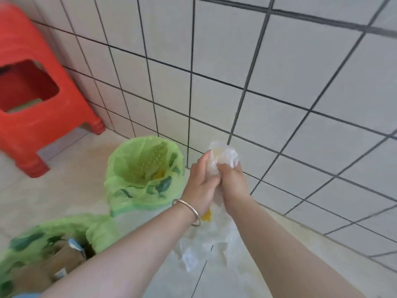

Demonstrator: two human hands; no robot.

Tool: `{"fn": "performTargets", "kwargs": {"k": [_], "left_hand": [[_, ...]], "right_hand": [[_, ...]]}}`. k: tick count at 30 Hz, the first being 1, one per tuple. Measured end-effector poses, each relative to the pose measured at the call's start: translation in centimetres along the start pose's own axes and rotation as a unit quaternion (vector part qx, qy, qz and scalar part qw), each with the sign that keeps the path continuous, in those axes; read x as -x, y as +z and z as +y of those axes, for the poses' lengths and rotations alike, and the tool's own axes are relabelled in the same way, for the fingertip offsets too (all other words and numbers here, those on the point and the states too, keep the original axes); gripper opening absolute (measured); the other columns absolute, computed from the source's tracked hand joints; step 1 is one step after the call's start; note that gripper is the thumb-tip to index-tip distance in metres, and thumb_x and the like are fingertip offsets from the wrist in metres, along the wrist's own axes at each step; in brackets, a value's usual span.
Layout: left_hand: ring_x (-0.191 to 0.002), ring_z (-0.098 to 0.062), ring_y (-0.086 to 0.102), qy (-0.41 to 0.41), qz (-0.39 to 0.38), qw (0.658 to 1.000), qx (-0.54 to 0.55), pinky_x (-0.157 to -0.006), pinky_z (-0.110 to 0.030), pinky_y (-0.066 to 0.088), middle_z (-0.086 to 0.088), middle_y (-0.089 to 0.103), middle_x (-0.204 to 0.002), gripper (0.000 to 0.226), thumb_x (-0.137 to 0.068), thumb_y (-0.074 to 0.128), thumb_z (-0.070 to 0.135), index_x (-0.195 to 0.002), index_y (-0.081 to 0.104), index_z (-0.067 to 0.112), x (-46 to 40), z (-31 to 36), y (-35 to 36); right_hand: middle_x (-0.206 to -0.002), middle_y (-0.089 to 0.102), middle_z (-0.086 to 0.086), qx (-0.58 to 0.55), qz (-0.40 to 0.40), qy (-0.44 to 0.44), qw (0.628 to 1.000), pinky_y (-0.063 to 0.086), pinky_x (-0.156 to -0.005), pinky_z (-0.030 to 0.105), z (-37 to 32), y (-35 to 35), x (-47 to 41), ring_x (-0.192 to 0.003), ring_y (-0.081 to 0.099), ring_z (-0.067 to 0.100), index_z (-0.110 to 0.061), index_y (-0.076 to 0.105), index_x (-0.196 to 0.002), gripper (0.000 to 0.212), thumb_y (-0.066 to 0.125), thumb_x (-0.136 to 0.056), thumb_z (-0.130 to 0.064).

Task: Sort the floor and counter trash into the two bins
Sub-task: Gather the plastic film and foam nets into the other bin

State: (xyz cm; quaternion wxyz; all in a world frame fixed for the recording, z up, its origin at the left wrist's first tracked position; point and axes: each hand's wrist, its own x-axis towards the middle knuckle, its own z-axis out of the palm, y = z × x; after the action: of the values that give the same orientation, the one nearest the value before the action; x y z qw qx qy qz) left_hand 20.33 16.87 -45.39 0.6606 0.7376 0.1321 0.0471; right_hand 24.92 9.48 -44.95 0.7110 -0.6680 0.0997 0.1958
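Both my hands hold a crumpled clear plastic bag point(223, 157) with something yellow inside, just right of the far bin. My left hand point(200, 181), with a metal bangle at the wrist, grips its left side. My right hand point(233, 182) grips its right side. The bag's loose end hangs down below my wrists. The far bin point(129, 190) has a green liner and holds green and yellow scraps. The near bin point(28, 239), also green-lined, sits at the lower left and holds cardboard and a carton.
A red plastic stool point(36, 108) stands at the back left against the wall. A white tiled wall point(279, 82) with dark grout runs behind and to the right. The floor point(71, 179) is pale tile.
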Motion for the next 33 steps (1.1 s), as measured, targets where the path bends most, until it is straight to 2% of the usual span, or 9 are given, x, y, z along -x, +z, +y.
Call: {"fn": "performTargets", "kwargs": {"k": [4, 12, 15, 17, 20, 23, 27, 29, 33], "left_hand": [[-0.128, -0.017, 0.038, 0.037, 0.074, 0.994, -0.071, -0.113, -0.029, 0.028, -0.008, 0.036, -0.136, 0.045, -0.099, 0.038, 0.015, -0.143, 0.032, 0.018, -0.8, -1.2, -5.9], [-0.120, -0.017, 0.042, 0.021, 0.167, 0.985, -0.026, -0.110, -0.031, 0.033, 0.002, 0.033, -0.124, 0.051, -0.096, 0.041, 0.006, -0.144, 0.026, 0.019, -4.0, -3.5, -12.1], [-0.109, -0.037, 0.055, 0.000, 0.191, 0.982, -0.013, -0.096, -0.049, 0.045, -0.016, 0.049, -0.122, 0.043, -0.091, 0.048, 0.014, -0.118, 0.045, 0.047, -6.5, -4.9, -13.8], [-0.095, -0.036, 0.060, -0.027, 0.205, 0.978, -0.018, -0.086, -0.045, 0.049, -0.024, 0.055, -0.117, 0.043, -0.080, 0.052, 0.021, -0.091, 0.048, 0.062, -8.1, -6.2, -14.7], [-0.082, -0.024, 0.054, -0.078, 0.217, 0.973, -0.027, -0.076, -0.035, 0.046, -0.028, 0.057, -0.112, 0.044, -0.068, 0.050, 0.021, -0.078, 0.048, 0.064, -10.6, -9.2, -15.6], [-0.076, -0.023, 0.054, -0.112, 0.211, 0.970, -0.046, -0.070, -0.036, 0.048, -0.018, 0.061, -0.097, 0.032, -0.070, 0.051, 0.023, -0.083, 0.050, 0.052, -12.1, -10.5, -16.1], [-0.068, -0.022, 0.048, -0.198, 0.144, 0.958, -0.147, -0.067, -0.029, 0.047, -0.004, 0.048, -0.070, 0.027, -0.087, 0.044, 0.019, -0.109, 0.053, 0.007, -14.6, -13.0, -16.7], [-0.081, -0.031, 0.058, -0.229, 0.116, 0.952, -0.167, -0.086, -0.043, 0.052, -0.018, 0.059, -0.085, 0.039, -0.083, 0.042, 0.022, -0.116, 0.053, 0.003, -15.4, -13.5, -17.0], [-0.129, -0.030, 0.046, -0.299, -0.022, 0.880, -0.367, -0.107, -0.032, 0.033, -0.018, 0.047, -0.140, 0.037, -0.097, 0.038, 0.009, -0.132, 0.046, 0.000, -16.3, -14.3, -17.1]], "right_hand": [[-0.078, 0.061, 0.012, -0.020, -0.051, 0.055, 0.997, 0.045, -0.062, 0.029, 0.2, 6.4, -0.5, -0.071, 0.060, 0.025, -0.005, 0.059, -0.084, 0.017, 0.043, -0.088, -0.003], [-0.086, 0.066, 0.014, 0.003, -0.154, 0.028, 0.988, 0.048, -0.088, 0.043, 1.4, 14.1, -4.3, -0.089, 0.062, 0.031, -0.008, 0.065, -0.081, 0.024, 0.044, -0.085, 0.004], [-0.082, 0.069, 0.008, 0.048, -0.142, -0.002, 0.989, 0.052, -0.086, 0.044, 2.4, 15.6, -6.7, -0.087, 0.065, 0.029, -0.015, 0.065, -0.078, 0.024, 0.047, -0.084, -0.001], [-0.084, 0.068, 0.008, 0.093, -0.138, -0.023, 0.986, 0.053, -0.076, 0.037, 3.3, 16.5, -8.0, -0.084, 0.065, 0.027, -0.014, 0.066, -0.084, 0.021, 0.048, -0.083, -0.003], [-0.087, 0.065, 0.009, 0.160, -0.142, -0.047, 0.976, 0.049, -0.068, 0.030, 4.7, 17.5, -9.8, -0.078, 0.060, 0.022, -0.011, 0.063, -0.093, 0.019, 0.046, -0.086, -0.006], [-0.089, 0.062, 0.010, 0.226, -0.171, -0.070, 0.956, 0.046, -0.072, 0.031, 6.1, 18.4, -11.7, -0.081, 0.056, 0.022, -0.012, 0.061, -0.089, 0.018, 0.045, -0.088, -0.005], [-0.102, 0.065, 0.025, 0.319, -0.161, -0.041, 0.933, 0.050, -0.073, 0.037, 7.9, 19.7, -13.9, -0.085, 0.061, 0.031, 0.005, 0.062, -0.100, 0.023, 0.043, -0.087, -0.001], [-0.104, 0.065, 0.024, 0.309, -0.155, 0.018, 0.938, 0.047, -0.071, 0.033, 8.5, 20.0, -14.7, -0.085, 0.058, 0.028, 0.003, 0.061, -0.101, 0.023, 0.047, -0.089, -0.011], [-0.132, 0.053, 0.022, 0.398, -0.206, 0.109, 0.887, 0.040, -0.105, 0.039, 9.1, 20.1, -15.5, -0.122, 0.050, 0.035, 0.001, 0.052, -0.126, 0.042, 0.036, -0.099, -0.027]]}}
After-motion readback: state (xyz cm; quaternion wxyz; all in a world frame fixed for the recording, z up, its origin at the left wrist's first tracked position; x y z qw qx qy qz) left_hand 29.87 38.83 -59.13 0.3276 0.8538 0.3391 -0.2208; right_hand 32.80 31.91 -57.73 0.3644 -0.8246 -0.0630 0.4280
